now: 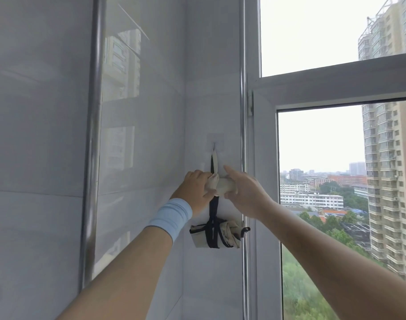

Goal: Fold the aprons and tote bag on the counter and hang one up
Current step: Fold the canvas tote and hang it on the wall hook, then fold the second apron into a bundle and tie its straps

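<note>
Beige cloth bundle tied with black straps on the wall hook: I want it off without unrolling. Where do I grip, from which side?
Probably the narrow beige-and-black loop just under the clear stick-on hook, from the front, lifting upward: it bears the whole beige cloth bundle, which hangs flat against the white tiled wall.

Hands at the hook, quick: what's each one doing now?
Left hand: grips the beige cloth bundle with black straps.
Right hand: holds the same bundle.

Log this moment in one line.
stage: hanging | left hand: grips apron | right hand: holds apron | strap: on hook
</note>
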